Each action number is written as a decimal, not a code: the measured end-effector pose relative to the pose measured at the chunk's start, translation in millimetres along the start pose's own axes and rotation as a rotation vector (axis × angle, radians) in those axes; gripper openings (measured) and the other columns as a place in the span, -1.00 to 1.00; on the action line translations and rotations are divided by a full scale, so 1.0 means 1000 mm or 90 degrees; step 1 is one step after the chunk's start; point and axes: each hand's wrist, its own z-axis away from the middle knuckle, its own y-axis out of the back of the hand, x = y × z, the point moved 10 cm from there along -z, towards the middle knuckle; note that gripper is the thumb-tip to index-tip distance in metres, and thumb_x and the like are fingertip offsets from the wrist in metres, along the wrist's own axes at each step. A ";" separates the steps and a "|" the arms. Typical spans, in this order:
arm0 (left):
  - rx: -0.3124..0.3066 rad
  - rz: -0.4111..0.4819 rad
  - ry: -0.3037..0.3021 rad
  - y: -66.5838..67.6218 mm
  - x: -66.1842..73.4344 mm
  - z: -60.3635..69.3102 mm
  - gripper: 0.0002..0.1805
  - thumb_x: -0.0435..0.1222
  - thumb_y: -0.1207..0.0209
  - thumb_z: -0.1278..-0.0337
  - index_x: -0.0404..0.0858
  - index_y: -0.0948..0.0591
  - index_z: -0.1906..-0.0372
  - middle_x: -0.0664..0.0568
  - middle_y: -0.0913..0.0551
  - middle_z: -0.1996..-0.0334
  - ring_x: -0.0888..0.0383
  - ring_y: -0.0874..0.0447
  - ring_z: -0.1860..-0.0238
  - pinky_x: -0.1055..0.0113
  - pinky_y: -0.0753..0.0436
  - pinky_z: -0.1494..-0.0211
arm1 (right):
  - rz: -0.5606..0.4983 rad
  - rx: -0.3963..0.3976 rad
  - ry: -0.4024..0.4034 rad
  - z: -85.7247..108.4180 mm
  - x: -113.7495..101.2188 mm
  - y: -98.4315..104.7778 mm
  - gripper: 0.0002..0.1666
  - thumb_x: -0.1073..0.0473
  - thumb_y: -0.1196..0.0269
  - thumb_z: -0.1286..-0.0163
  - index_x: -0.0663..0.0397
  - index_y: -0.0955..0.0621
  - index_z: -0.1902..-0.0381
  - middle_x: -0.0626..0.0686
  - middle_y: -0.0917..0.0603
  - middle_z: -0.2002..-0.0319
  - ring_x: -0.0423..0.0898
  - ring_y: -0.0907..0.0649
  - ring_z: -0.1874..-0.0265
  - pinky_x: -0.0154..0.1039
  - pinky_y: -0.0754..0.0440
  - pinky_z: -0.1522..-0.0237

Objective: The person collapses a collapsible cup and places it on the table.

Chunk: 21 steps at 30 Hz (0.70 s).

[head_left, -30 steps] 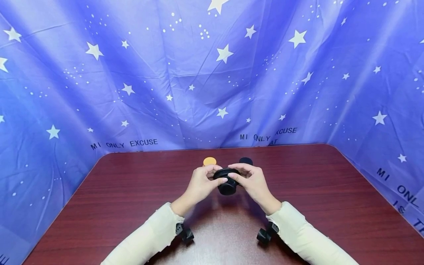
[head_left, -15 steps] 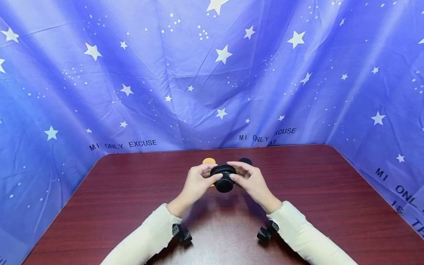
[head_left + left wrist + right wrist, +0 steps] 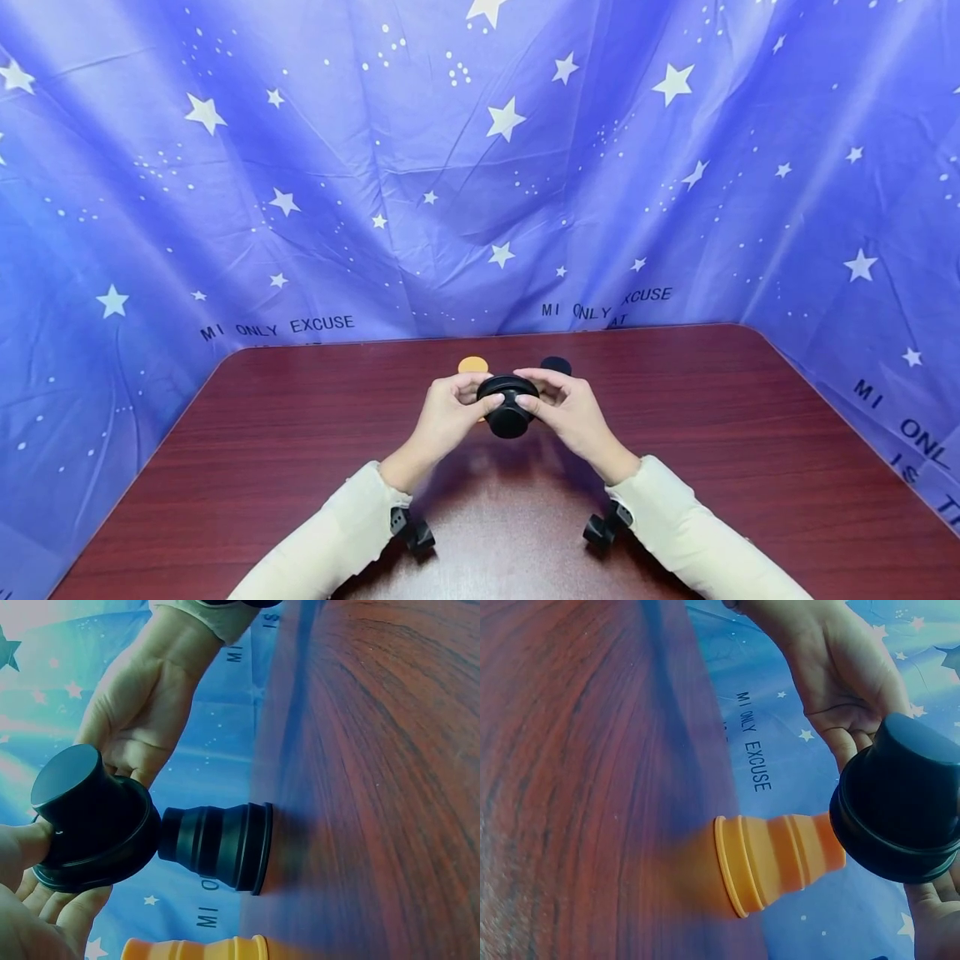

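Both hands hold a black collapsible cup [image 3: 508, 422] in the air above the table, its narrow end tilted toward the person. It is partly folded, with the narrow part standing out from a wide, thick rim, as the left wrist view shows on the same black cup [image 3: 94, 821]. The left hand [image 3: 441, 418] grips its left side, thumb on the near face and fingers around the rim. From the right, the right hand [image 3: 576, 415] pinches it in the same way. Fingers behind the rim are partly hidden.
Beyond the hands, an orange collapsible cup [image 3: 772, 859] and a second black collapsible cup [image 3: 217, 847] stand extended on the dark red wooden table [image 3: 300, 417], wide ends down. A blue star-patterned curtain [image 3: 420, 167] hangs behind the table and along its sides.
Over the last second the held cup has shifted slightly left and tilted a little, and the left hand moved left with it. Over the last half second almost nothing differs.
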 end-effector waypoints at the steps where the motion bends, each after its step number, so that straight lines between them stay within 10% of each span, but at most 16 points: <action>1: -0.001 0.000 0.000 0.000 0.000 0.000 -0.75 -0.51 -0.26 -0.03 -0.56 -0.61 0.15 -0.34 -0.69 0.31 0.07 -0.71 0.30 0.49 -0.62 0.28 | 0.001 0.001 0.002 0.000 0.000 0.000 -0.61 0.41 -0.26 -0.24 0.33 -0.57 -0.06 0.27 -0.66 0.23 -0.26 -0.65 0.31 -0.42 -0.62 0.27; 21: -0.024 0.080 0.014 -0.007 -0.031 -0.011 -0.66 -0.37 -0.18 -0.21 -0.40 -0.58 -0.07 -0.25 -0.66 0.09 0.11 -0.69 0.14 0.39 -0.63 0.10 | 0.035 0.118 0.054 0.001 -0.030 0.009 -0.70 0.54 -0.23 -0.18 0.54 -0.57 0.09 0.37 -0.65 0.36 -0.32 -0.64 0.38 -0.47 -0.62 0.32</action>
